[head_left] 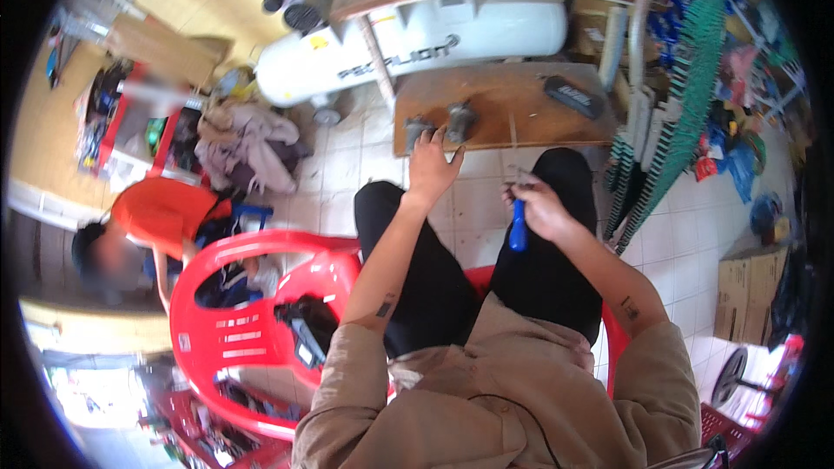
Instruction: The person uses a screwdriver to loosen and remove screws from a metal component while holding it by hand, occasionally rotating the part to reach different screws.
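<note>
Head view, left hand: your left hand is stretched out to the centre of the frame, fingers spread, tips at the near edge of the wooden worktop.
Head view, metal parts: two small grey metal parts sit on that worktop, just above your fingertips; whether you touch them, you cannot tell.
Head view, right hand: your right hand is right of centre, over your right thigh, fingers curled tight around a blue-handled tool whose handle points down.
Head view, dark tool: a dark tool lies at the worktop's right end.
Head view, surroundings: white compressor tank top centre; red plastic chair lower left; a person in an orange shirt at left.
</note>
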Action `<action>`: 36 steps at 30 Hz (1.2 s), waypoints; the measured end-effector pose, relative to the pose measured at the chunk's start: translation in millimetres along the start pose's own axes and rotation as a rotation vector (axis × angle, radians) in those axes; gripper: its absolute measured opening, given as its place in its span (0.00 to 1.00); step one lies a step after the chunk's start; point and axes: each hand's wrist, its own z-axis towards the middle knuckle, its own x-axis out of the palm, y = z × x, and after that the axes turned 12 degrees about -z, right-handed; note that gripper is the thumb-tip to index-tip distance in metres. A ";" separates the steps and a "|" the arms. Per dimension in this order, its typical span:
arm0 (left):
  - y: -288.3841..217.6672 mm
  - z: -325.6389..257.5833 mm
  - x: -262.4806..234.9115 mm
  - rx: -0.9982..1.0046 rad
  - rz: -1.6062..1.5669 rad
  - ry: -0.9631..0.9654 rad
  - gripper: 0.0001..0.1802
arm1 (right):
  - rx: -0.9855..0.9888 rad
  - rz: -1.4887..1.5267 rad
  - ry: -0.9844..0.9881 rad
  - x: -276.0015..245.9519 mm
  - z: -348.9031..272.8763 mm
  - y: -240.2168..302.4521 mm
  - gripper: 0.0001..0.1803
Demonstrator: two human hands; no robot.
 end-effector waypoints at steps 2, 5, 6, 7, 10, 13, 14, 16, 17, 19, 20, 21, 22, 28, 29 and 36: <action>-0.5 -39.9 -59.4 -0.085 -0.090 0.004 0.27 | 0.042 -0.016 -0.040 1.2 -5.2 3.1 0.18; 50.1 -118.1 -136.1 -0.160 0.053 -0.002 0.27 | 0.076 -0.087 -0.031 7.0 -4.9 6.3 0.25; 70.2 -149.1 -160.6 -0.216 0.170 0.035 0.27 | 0.063 -0.070 -0.039 9.4 -6.6 6.7 0.20; 85.6 -180.6 -188.9 -0.275 0.290 0.075 0.27 | 0.053 -0.049 -0.044 13.4 -7.4 5.9 0.15; 92.6 -249.4 -251.8 -0.760 0.566 0.223 0.32 | 0.078 -0.071 -0.054 14.3 -8.7 8.0 0.17; 102.7 -321.0 -275.9 -1.115 0.706 0.281 0.61 | 0.066 -0.141 -0.048 10.5 -7.7 3.1 0.19; 104.1 -342.5 -272.9 -1.175 0.683 0.258 0.66 | 0.077 -0.139 -0.044 7.8 -6.8 1.9 0.19; 95.7 -361.2 -258.1 -1.278 0.595 0.190 0.74 | 0.085 -0.156 -0.070 3.3 -5.3 1.5 0.19; 97.7 -372.8 -248.6 -1.270 0.568 0.130 0.75 | 0.069 -0.156 -0.071 3.0 -6.4 0.9 0.22; 100.5 -383.2 -235.7 -1.272 0.579 0.024 0.75 | 0.068 -0.167 -0.026 0.7 -8.1 2.3 0.23; 109.6 -393.3 -233.5 -1.258 0.547 -0.012 0.74 | 0.072 -0.178 -0.020 1.5 -8.7 1.3 0.23; 115.9 -395.6 -229.3 -1.237 0.510 -0.047 0.74 | 0.070 -0.191 -0.018 1.8 -9.1 2.9 0.24; 121.3 -398.4 -226.4 -1.214 0.474 -0.081 0.74 | 0.068 -0.203 -0.019 2.5 -9.3 4.1 0.25; 112.7 -382.7 -194.9 -1.000 0.824 -0.139 0.69 | 0.075 -0.232 -0.056 8.9 -10.8 5.8 0.25; 112.5 -381.1 -190.5 -1.014 0.826 -0.133 0.69 | 0.077 -0.236 -0.052 8.0 -9.2 3.8 0.25; 102.2 -347.2 -185.7 -1.052 0.850 -0.080 0.67 | 0.087 -0.217 -0.070 9.8 -11.5 4.3 0.21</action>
